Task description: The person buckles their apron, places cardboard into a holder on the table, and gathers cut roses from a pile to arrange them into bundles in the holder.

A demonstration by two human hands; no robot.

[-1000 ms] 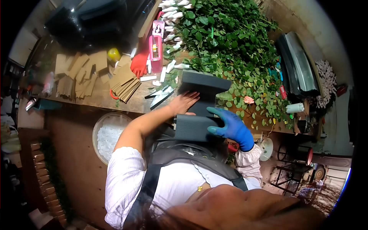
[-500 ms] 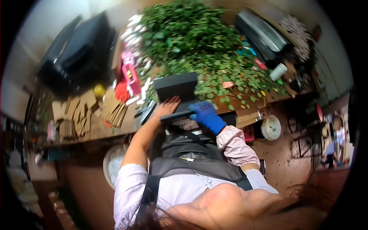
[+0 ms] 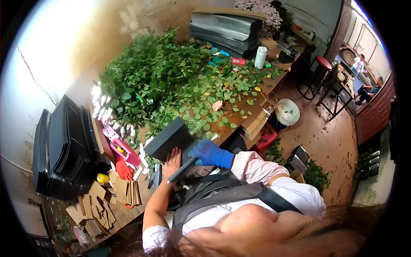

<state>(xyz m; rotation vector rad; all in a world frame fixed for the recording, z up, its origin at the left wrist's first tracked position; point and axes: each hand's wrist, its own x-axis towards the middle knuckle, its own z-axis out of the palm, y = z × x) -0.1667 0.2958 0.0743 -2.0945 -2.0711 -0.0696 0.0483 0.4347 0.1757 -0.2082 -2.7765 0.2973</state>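
We had the panel [image 3: 168, 138] at centre, before the leaves [image 3: 141, 70] on the bench [image 3: 149, 195], cardboard [image 3: 127, 192] at lower left, and a bucket [image 3: 286, 124] right of centre.

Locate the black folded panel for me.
In the head view, the black folded panel is left of centre, below the leafy pile, with the left hand on it and the gloved right hand at its right side.
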